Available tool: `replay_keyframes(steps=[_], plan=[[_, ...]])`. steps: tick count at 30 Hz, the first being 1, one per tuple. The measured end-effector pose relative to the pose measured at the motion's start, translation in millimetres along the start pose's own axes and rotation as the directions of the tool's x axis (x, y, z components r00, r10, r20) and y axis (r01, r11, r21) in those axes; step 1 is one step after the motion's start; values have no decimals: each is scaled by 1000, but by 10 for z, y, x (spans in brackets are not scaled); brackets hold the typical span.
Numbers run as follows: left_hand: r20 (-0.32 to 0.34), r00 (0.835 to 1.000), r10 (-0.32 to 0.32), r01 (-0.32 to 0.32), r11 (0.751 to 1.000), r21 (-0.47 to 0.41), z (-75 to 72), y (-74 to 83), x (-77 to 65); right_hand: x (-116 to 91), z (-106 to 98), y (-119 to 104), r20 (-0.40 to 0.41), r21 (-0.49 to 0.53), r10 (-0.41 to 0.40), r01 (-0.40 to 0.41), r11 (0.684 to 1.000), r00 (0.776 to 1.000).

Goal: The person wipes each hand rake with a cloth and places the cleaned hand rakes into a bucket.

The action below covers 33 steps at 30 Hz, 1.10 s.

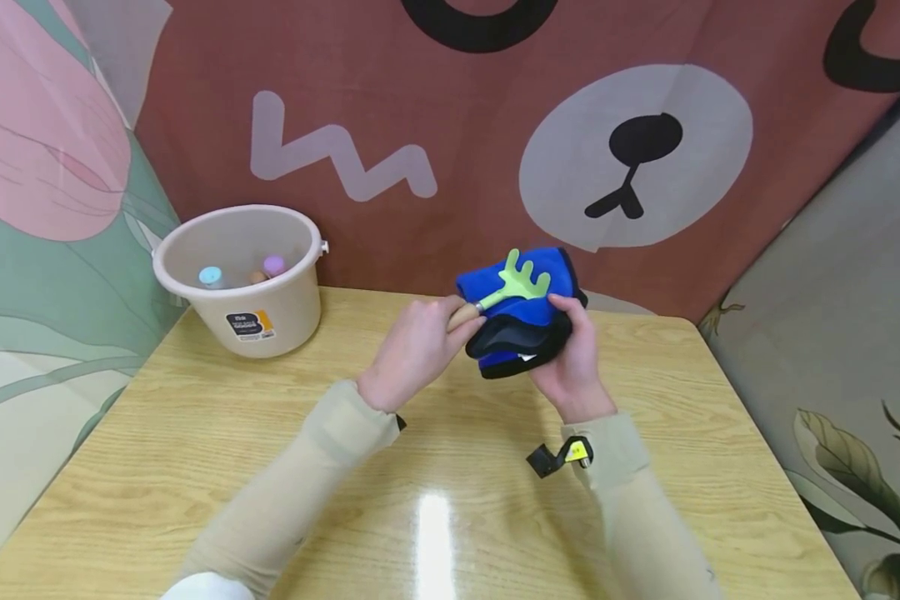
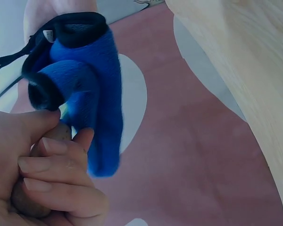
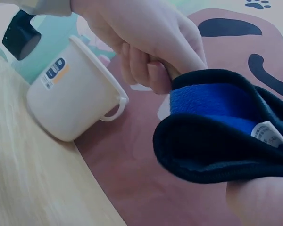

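Note:
My left hand (image 1: pixel 420 346) grips the wooden handle (image 2: pixel 33 200) of a small hand rake with light green tines (image 1: pixel 527 284). The tines lie over a folded blue fleece piece (image 1: pixel 551 260) with black edging, some of its fabric around the rake. My right hand (image 1: pixel 574 360) holds this piece from below and the right, its thumb on the upper side near the tines. In the right wrist view, the black-trimmed opening of the fleece (image 3: pixel 212 101) faces the camera, and a white tag (image 3: pixel 269 135) sticks out. Both things are held above the table.
A beige bucket (image 1: pixel 285 312) with a label stands at the table's back left corner. Inside show a light blue-topped item (image 1: pixel 211 276), a purple one (image 1: pixel 274 265) and a brown one. The wooden table (image 1: pixel 270 425) ends at a patterned cloth backdrop (image 1: pixel 390 242).

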<state>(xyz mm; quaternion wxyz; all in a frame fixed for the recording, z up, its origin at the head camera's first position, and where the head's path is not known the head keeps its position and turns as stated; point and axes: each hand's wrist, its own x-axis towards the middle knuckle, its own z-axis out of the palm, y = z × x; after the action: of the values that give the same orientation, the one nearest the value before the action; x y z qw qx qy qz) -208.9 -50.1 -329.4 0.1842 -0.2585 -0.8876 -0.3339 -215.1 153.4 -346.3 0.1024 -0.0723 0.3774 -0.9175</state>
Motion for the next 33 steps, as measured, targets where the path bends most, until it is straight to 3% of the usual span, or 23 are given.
replay_keyframes(steps=[14,26,33], plan=[[12,998,-69,69,998,0,-31,-3,4,-36,135,143,20,-27,42,-42,999,999],[-13,999,-34,35,999,39,-44,37,18,-82,160,207,24,-202,96,-89,975,995],[-6,1000,-26,27,998,54,-3,75,13,-124,92,221,21,-233,110,-102,967,994]])
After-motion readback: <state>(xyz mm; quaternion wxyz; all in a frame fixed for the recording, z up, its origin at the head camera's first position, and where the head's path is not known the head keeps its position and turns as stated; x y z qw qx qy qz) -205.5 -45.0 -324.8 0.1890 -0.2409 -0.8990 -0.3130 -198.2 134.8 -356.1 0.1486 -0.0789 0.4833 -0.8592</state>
